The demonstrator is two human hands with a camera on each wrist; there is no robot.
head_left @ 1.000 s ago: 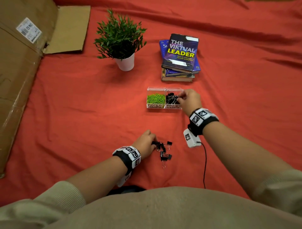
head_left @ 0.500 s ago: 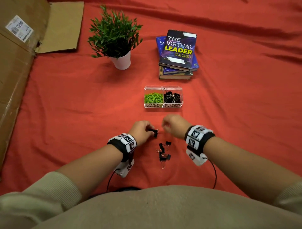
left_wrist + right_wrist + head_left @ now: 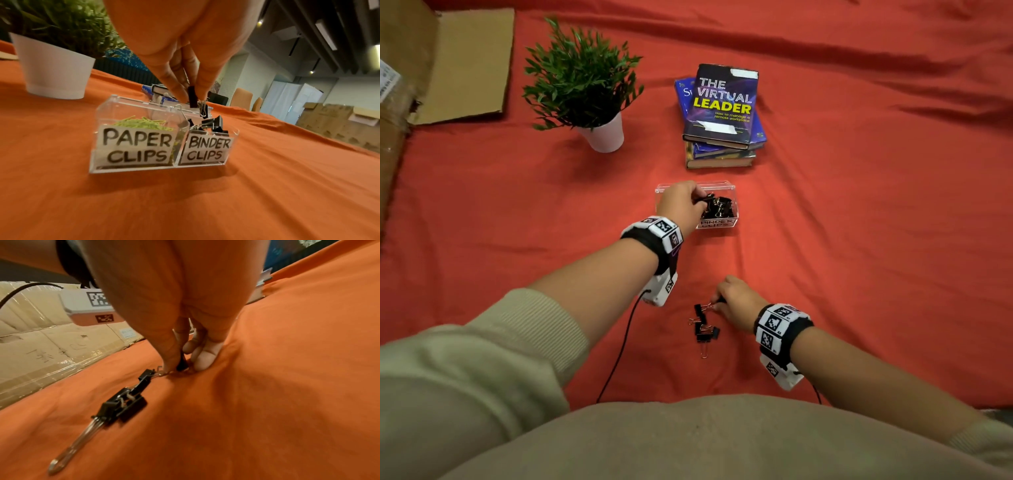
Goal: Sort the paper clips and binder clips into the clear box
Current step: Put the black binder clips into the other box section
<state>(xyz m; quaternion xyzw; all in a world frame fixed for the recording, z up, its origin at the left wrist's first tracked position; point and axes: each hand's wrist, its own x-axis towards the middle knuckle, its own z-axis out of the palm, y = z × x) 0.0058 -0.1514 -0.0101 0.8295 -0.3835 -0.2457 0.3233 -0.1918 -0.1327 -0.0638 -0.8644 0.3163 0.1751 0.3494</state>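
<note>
The clear box (image 3: 732, 192) (image 3: 98, 155) has two labelled compartments: green paper clips (image 3: 141, 124) on the left, black binder clips (image 3: 717, 207) (image 3: 214, 124) on the right. My left hand (image 3: 681, 205) (image 3: 190, 97) hovers over the box and pinches a black binder clip (image 3: 193, 99) above the binder side. It hides the paper clip side in the head view. Nearer me, several loose binder clips (image 3: 703, 330) (image 3: 123, 404) lie on the cloth. My right hand (image 3: 736, 301) (image 3: 180, 366) pinches one binder clip (image 3: 182, 365) at the cloth by that pile.
A potted plant (image 3: 585, 85) and a stack of books (image 3: 722, 116) stand behind the box on the red cloth. Flattened cardboard (image 3: 448, 65) lies along the left edge. Wrist-camera cables trail near my body.
My left hand carried a binder clip from the pile up to the box. My right hand came back from the box and dropped down to the pile, taking hold of a clip.
</note>
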